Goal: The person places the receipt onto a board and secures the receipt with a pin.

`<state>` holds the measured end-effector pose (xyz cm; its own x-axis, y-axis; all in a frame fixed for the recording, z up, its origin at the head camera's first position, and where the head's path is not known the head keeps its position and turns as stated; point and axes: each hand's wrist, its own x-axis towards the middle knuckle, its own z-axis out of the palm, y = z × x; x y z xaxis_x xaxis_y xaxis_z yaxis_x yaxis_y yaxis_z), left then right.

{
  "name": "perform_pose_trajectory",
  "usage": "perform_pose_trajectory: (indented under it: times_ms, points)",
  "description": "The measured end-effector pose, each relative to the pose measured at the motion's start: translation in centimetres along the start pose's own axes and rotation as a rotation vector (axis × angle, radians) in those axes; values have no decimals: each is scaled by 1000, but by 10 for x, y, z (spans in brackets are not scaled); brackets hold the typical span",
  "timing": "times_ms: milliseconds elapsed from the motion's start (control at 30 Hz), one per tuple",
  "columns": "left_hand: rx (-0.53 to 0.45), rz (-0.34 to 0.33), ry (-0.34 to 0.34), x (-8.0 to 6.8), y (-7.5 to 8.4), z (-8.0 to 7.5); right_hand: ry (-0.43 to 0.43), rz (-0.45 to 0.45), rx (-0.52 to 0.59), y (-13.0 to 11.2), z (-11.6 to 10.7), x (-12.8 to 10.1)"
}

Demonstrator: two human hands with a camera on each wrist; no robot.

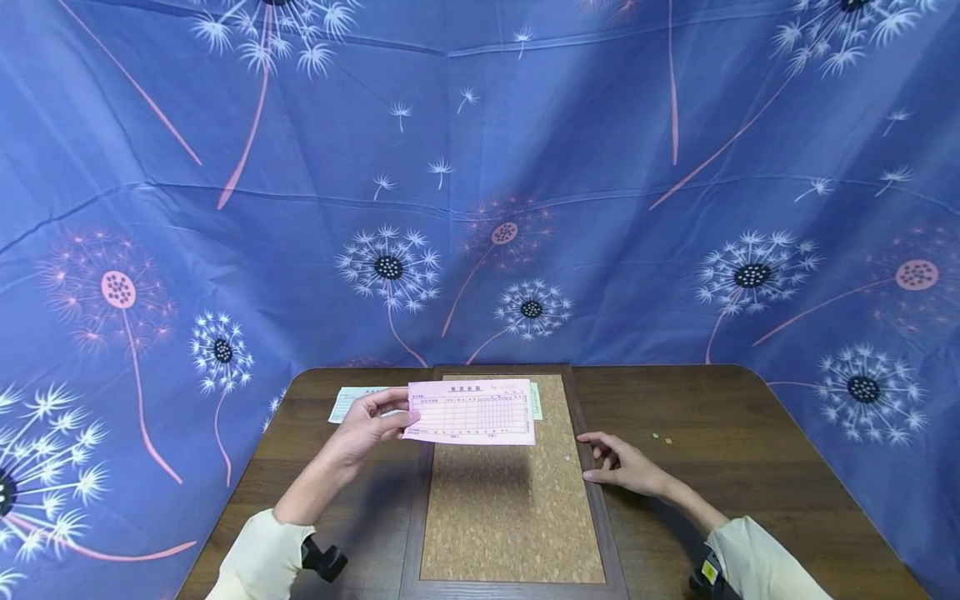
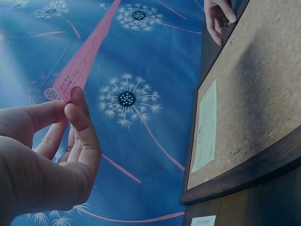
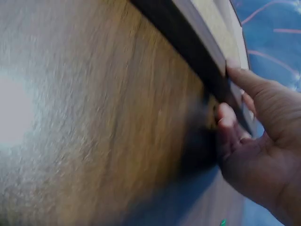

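My left hand (image 1: 358, 425) pinches the left end of a pink printed receipt slip (image 1: 471, 412) between thumb and fingers. Held up above the cork board (image 1: 517, 525), the slip casts a shadow on it. In the left wrist view the pink slip (image 2: 84, 59) appears nearly edge-on. At the board's right side, my right hand (image 1: 628, 467) has its thumb and index fingertip at the dark wooden frame (image 1: 597, 508). The right wrist view shows the thumb of this hand (image 3: 263, 136) against the frame (image 3: 197, 44). A pale green slip (image 2: 205, 127) lies on the cork, mostly hidden behind the pink one in the head view.
Another pale printed slip (image 1: 348, 403) lies on the brown table (image 1: 720, 500), left of the board. Two tiny bits, one green (image 1: 656, 436) and one yellowish (image 1: 668, 441), lie to the right. Behind the table hangs a blue dandelion-print cloth (image 1: 615, 275).
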<state>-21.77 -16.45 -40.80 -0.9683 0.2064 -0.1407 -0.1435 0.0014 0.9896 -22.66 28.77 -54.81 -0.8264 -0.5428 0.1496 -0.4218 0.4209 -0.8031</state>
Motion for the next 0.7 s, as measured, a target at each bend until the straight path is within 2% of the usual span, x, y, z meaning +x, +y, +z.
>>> perform_pose_trajectory:
  times_ms: [167,233,333,433,500,700]
  points:
    - [5,-5,2,-1,-2,3,59,10,-149,-16,-2,5]
    - [9,-5,1,-1,-3,4,89,55,-145,-24,-6,9]
    - [7,-4,-2,1,-5,5,118,109,-49,-39,-14,15]
    - [5,-6,0,1,-8,7,128,131,90,-56,-21,22]
    - [5,-9,1,1,-9,7,126,133,144,-70,-22,27]
    - [2,-18,-2,3,-12,13,58,130,273,-111,-15,38]
